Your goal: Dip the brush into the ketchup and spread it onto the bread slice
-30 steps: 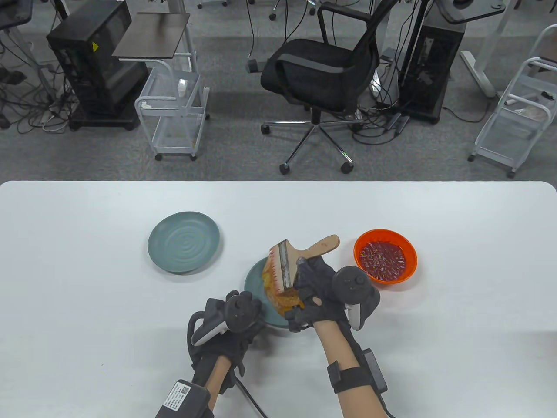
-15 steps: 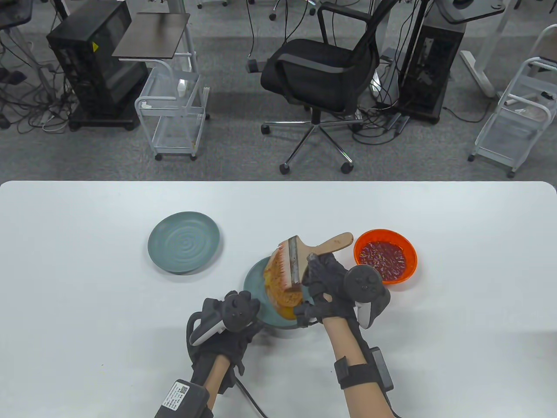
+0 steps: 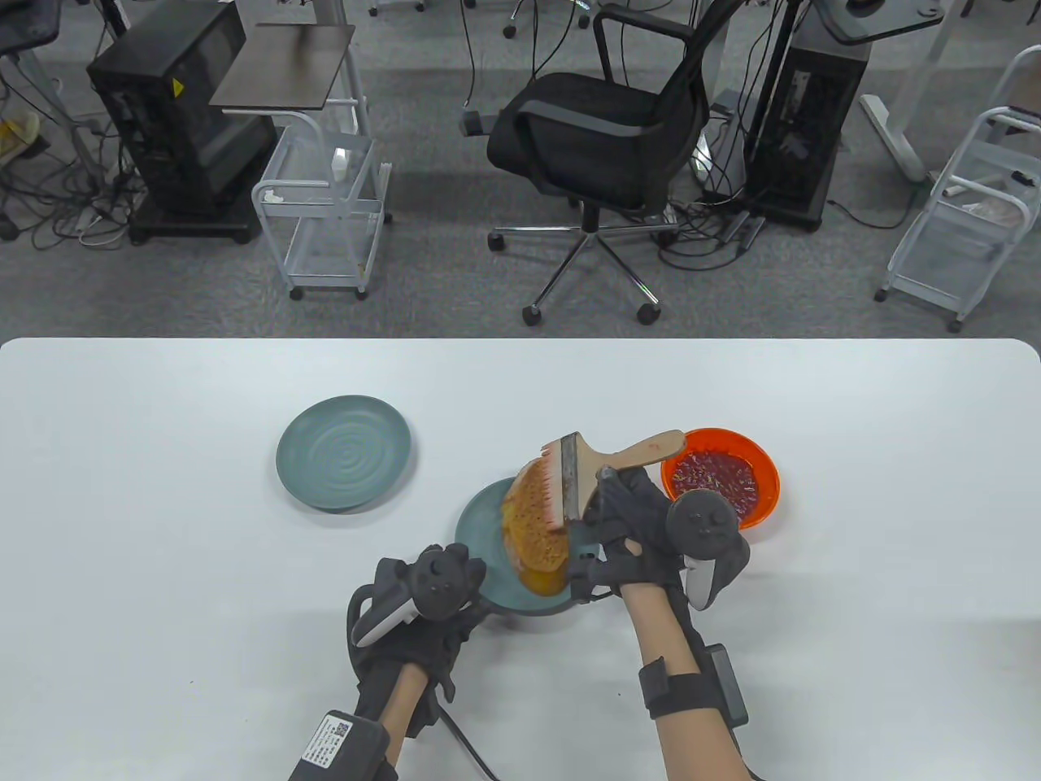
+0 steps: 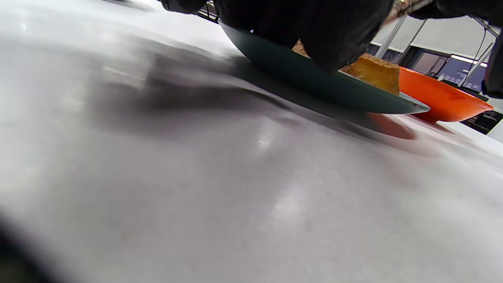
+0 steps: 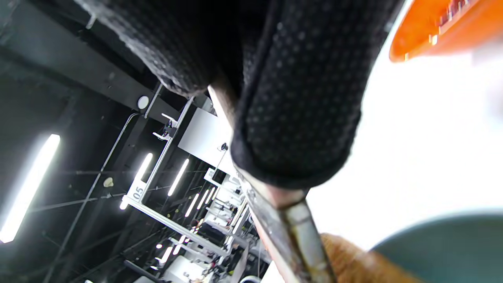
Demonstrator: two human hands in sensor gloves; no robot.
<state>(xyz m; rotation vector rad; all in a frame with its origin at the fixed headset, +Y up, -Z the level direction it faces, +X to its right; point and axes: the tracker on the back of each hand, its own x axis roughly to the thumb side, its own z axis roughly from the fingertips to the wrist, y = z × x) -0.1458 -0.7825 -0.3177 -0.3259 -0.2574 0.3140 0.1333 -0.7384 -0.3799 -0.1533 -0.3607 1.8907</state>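
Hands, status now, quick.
Left hand: fingers at the bread plate's near rim; grip cannot be told.
Right hand: grips the brush handle.

Gloved fingers (image 4: 334, 35) hang over a dark plate (image 4: 334, 92) on a white table (image 4: 196, 188), bread (image 4: 371, 72) on it, an orange bowl (image 4: 444, 102) just behind.

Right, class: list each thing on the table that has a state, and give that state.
brush: held by right hand, bristles on the bread
bread slice: on near plate, coated orange
ketchup bowl: filled, upright
far plate: bare
left hand: at near plate's rim
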